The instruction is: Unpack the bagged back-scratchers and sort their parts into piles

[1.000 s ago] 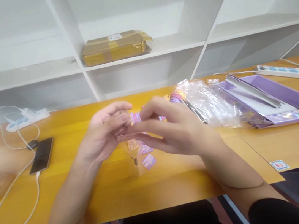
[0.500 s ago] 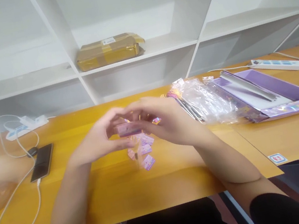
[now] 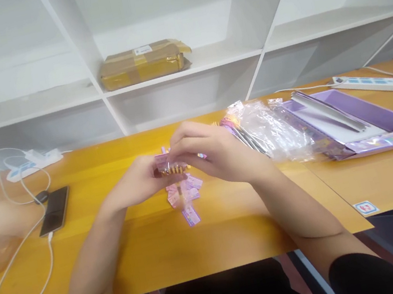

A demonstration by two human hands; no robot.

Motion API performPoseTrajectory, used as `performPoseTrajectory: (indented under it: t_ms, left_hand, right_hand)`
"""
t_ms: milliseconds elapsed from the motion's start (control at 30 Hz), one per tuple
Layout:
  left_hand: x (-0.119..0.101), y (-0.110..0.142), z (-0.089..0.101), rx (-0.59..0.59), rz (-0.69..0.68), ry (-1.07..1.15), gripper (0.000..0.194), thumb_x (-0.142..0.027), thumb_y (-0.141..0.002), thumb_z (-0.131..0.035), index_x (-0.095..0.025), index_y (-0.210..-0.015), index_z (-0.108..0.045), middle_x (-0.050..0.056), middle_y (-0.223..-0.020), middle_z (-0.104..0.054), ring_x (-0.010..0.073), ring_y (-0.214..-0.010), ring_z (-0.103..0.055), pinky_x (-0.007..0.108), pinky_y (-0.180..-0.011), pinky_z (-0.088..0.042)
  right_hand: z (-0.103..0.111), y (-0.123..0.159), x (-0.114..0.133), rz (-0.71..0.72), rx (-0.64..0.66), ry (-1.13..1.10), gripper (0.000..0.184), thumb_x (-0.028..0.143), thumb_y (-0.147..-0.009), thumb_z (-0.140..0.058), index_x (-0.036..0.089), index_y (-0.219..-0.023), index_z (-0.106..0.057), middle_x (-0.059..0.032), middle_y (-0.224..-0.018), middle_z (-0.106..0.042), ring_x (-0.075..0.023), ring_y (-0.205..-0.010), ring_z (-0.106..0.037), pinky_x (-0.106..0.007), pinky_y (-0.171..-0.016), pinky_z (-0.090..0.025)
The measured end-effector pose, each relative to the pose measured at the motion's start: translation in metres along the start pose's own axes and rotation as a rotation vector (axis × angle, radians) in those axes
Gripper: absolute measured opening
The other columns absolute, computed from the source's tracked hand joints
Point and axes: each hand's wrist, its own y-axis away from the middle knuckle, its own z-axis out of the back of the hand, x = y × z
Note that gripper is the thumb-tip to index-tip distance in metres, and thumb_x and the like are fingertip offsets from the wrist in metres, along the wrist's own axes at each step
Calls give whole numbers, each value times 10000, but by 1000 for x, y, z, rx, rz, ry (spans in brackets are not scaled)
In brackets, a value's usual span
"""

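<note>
My left hand (image 3: 142,182) and my right hand (image 3: 212,151) meet above the middle of the orange table (image 3: 232,221). Together they pinch a small pink packet (image 3: 169,162) with a row of small gold pieces along its lower edge. Fingers of both hands are curled round it. Just below the hands, several small purple and pink cards (image 3: 186,199) lie scattered on the table, one purple card (image 3: 191,216) nearest to me.
A crumpled clear plastic wrapper (image 3: 273,133) and an open purple box (image 3: 359,123) lie to the right. A phone (image 3: 54,210) on a white cable and a power strip (image 3: 33,159) sit at left. A brown parcel (image 3: 144,64) rests on the white shelf behind.
Both hands have drawn closer together round the pink packet and shifted slightly right. The gold pieces now show under it. The view has tilted a little.
</note>
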Motion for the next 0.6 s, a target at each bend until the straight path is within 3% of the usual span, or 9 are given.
performPoseTrajectory:
  t_ms: [133,267,367,467,600]
  left_hand:
    - [-4,2,0,15,9,43,209,-432,-979,-766,-228,-989,-809,22,-930,-800,197,-837,-724,278,-713,-531]
    - [-9,5,0,0,-20,-13,203,-419,-963,-784,-218,-940,-768,5,-863,-758,179,-789,-694,262,-685,-511]
    - [-11,7,-1,-32,-69,-7,156,-376,-970,-777,-224,-1002,-764,11,-881,-752,181,-791,-698,262,-691,-520]
    - [-13,8,-3,-45,-93,26,178,-338,-982,-762,-232,-1125,-755,40,-976,-770,203,-861,-724,282,-742,-555]
    - [-15,11,-7,-54,-99,46,192,-303,-985,-745,-229,-1162,-734,76,-1117,-769,242,-1004,-738,320,-821,-591]
  right_hand:
    - [2,2,0,-2,56,-14,194,132,-1115,-545,207,-1124,-723,-65,-1101,-673,-165,-973,-665,-317,-850,-564]
    - [3,2,-2,11,21,34,218,107,-1103,-515,207,-1105,-709,-66,-1079,-681,-174,-962,-663,-328,-839,-561]
    - [6,2,-1,50,4,-1,133,171,-1083,-591,200,-1135,-709,-64,-1065,-678,-167,-919,-651,-314,-795,-557]
    - [8,1,1,57,2,-43,133,262,-1059,-679,190,-1165,-714,-70,-1087,-678,-161,-892,-645,-307,-771,-559]
    - [4,-1,3,69,-59,-18,76,209,-1096,-629,202,-1104,-705,-52,-1027,-686,-162,-925,-656,-313,-812,-564]
